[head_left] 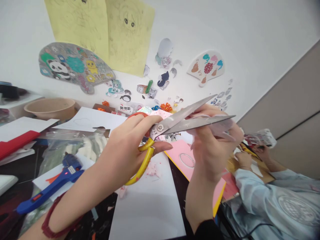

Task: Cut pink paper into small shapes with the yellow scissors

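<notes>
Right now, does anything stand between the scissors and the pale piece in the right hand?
Nothing visible: the scissors in the left hand overlap the pale piece in view; contact is unclear.

Our left forearm (92,186): slanting in from eight o'clock. Our left hand (128,141): fingers (146,124) curled, thumb (163,146) toward three. Our right forearm (202,196): steep, from five o'clock. Our right hand (211,150): at four, fingers bent.

To your left you have a blue glue gun (56,187), partly over white paper, with a clear bag (88,145) and a red bar (20,144) nearby. Beyond is a tan bowl (50,113). The wall (250,26) facing you bears two yellow drawings (128,46), a large fan (75,68), a smaller fan (207,66) and stickers (125,98). A co-worker (265,193) is at your right.
</notes>
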A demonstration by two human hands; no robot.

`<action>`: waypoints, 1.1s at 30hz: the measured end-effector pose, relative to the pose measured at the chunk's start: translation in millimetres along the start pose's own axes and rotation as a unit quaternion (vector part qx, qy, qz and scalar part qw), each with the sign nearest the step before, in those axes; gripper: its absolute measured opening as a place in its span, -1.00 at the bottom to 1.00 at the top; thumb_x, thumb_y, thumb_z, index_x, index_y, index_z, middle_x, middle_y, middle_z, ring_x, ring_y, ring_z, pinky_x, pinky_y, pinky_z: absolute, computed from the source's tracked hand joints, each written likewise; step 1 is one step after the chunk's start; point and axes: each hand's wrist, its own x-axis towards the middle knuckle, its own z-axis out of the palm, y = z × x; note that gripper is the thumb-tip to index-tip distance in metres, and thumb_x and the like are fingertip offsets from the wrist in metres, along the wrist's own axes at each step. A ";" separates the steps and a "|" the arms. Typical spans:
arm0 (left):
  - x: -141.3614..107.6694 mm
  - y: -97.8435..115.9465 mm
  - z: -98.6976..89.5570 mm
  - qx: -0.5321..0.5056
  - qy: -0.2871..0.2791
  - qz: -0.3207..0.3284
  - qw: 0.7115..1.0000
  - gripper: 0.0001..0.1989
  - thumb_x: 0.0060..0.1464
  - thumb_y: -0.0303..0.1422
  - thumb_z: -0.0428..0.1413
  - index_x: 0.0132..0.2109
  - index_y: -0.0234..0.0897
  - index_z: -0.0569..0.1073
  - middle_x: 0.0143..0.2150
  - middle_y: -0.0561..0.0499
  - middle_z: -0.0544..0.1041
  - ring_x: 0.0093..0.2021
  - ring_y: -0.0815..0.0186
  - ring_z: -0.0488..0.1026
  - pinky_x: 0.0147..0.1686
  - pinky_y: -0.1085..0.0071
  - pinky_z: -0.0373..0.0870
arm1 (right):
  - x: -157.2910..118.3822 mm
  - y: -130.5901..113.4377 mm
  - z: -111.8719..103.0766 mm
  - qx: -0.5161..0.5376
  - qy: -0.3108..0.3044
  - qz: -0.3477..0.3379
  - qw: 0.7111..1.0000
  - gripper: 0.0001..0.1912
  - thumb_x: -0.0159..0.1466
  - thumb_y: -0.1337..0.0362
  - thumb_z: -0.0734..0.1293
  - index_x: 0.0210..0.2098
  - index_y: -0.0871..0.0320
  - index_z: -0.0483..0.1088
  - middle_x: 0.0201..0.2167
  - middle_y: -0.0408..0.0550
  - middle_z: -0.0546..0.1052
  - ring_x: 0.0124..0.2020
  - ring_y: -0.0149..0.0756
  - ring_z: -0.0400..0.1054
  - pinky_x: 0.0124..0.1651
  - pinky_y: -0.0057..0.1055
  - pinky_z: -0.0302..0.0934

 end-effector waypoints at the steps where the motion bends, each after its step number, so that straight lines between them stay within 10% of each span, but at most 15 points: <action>1: 0.2 0.0 0.4 -0.006 0.004 -0.001 1.000 -0.55 0.31 -0.01 0.13 0.03 -0.34 0.52 -0.29 -0.06 0.51 -0.30 0.17 0.43 -0.34 0.29 0.30 | -0.3 -0.9 0.4 0.005 0.002 0.004 1.000 -0.96 0.20 0.33 0.51 -0.36 0.05 0.62 -0.30 -0.10 0.65 -0.28 -0.25 0.51 -0.29 -0.28 0.41; 8: 1.9 7.2 3.8 -0.179 0.074 -0.113 0.975 -0.82 0.27 -0.23 0.21 -0.07 -0.22 0.52 -0.43 0.11 0.44 -0.50 0.42 0.26 -0.48 0.42 0.23 | -6.3 4.1 11.2 0.063 0.012 0.134 0.989 -0.90 0.20 0.23 0.54 -0.40 0.07 0.59 -0.42 -0.13 0.54 -0.37 -0.32 0.41 -0.32 -0.34 0.31; 16: 3.3 9.2 10.6 -0.364 0.124 -0.197 0.902 -0.64 0.07 -0.40 0.34 0.03 -0.21 0.51 -0.32 0.04 0.55 -0.31 0.32 0.50 -0.42 0.44 0.36 | -22.4 9.4 38.1 0.186 -0.044 0.331 0.924 -0.82 0.17 0.10 0.55 -0.41 0.05 0.58 -0.39 -0.17 0.49 -0.33 -0.38 0.37 -0.26 -0.41 0.33; 27: 10.1 -3.2 -13.4 -0.309 0.102 -0.235 0.916 -0.68 -0.01 -0.49 0.29 -0.07 -0.21 0.52 -0.41 0.14 0.41 -0.48 0.43 0.31 -0.50 0.46 0.22 | -7.6 19.0 15.9 0.051 -0.177 0.261 0.948 -0.92 0.15 0.26 0.58 -0.42 0.09 0.64 -0.46 -0.16 0.58 -0.41 -0.41 0.41 -0.33 -0.43 0.31; 33: 10.4 -16.9 -6.9 -0.305 0.160 -0.203 0.917 -0.71 0.11 -0.31 0.32 -0.04 -0.22 0.51 -0.43 0.13 0.43 -0.51 0.43 0.29 -0.46 0.41 0.27 | -6.7 22.6 18.6 0.057 -0.145 0.244 0.957 -0.87 0.15 0.26 0.57 -0.49 0.11 0.61 -0.53 -0.17 0.55 -0.47 -0.43 0.37 -0.35 -0.42 0.30</action>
